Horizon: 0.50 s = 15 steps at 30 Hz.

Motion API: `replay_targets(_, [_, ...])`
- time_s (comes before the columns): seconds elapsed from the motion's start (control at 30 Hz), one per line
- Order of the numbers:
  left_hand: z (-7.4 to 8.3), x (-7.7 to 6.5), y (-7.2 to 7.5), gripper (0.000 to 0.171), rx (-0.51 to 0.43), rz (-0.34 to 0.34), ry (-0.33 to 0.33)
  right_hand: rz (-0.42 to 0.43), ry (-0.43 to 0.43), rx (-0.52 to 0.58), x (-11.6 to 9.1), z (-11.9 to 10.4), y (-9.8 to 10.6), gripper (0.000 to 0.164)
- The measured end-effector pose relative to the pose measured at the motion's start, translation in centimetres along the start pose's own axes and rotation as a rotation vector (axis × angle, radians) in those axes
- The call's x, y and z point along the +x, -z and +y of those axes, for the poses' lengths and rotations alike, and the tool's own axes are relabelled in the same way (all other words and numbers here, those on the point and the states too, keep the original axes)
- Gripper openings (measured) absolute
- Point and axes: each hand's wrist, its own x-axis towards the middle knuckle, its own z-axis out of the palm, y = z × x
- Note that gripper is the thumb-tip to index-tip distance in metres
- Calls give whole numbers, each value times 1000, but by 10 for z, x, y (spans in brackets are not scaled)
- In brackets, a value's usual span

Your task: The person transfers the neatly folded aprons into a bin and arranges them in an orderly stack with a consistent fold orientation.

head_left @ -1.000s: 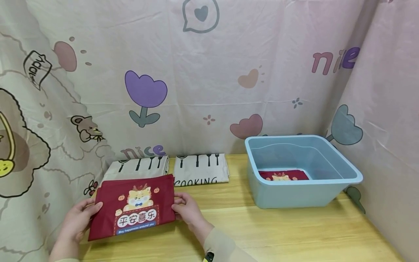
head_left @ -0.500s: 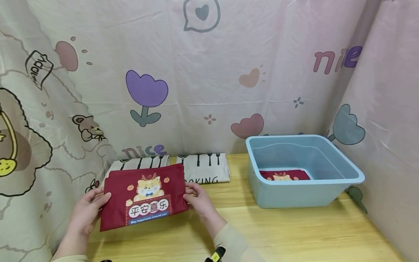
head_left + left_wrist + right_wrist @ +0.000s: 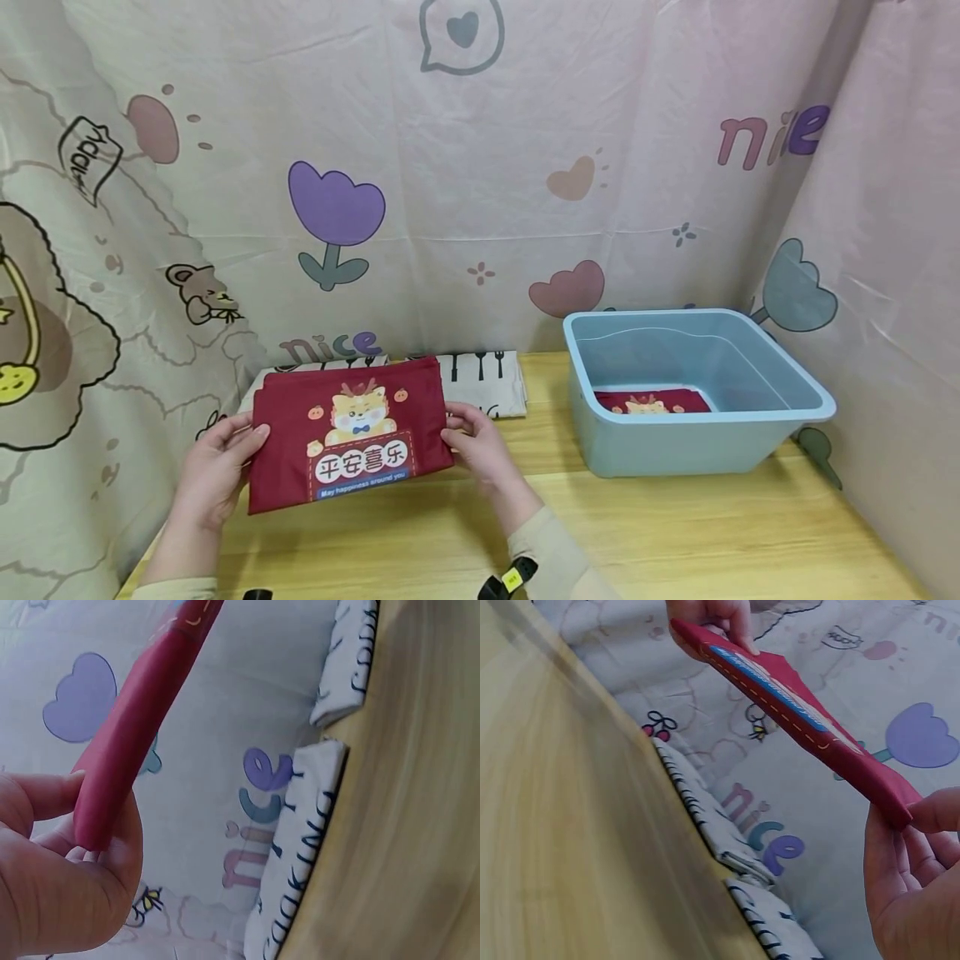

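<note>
A folded red cloth [image 3: 352, 433] with a cartoon animal and white-circled characters hangs in the air, tilted, above the left part of the table. My left hand [image 3: 217, 467] pinches its left end, thumb on the front. At the opposite end my right hand [image 3: 483, 450] grips the edge between thumb and fingers. Seen edge-on in the left wrist view, the red cloth [image 3: 127, 742] is a thick folded bundle. In the right wrist view both hands hold the cloth [image 3: 802, 720], and its underside clears the wooden table [image 3: 570, 825].
Two folded white cloths with cutlery prints lie at the back, a left one [image 3: 367, 362] mostly covered from view and a right one [image 3: 491, 383]. A light blue plastic tub [image 3: 675, 446] stands at the right, with another folded red cloth [image 3: 652, 402] inside. Printed curtains [image 3: 480, 167] hang behind.
Both hands have carried the red cloth up and to the right, so it now hides more of the white cloths. The tub has stayed put.
</note>
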Motion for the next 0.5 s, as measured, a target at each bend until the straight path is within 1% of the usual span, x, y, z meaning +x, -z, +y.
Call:
replay_targets(0.2, [6, -1, -15, 30, -24, -11, -33, 1, 30, -16, -3, -12, 9, 41])
replay_targets(0.5, [11, -3, -39, 31, -110, -28, -77, 5, 60, -72, -9, -29, 24, 42])
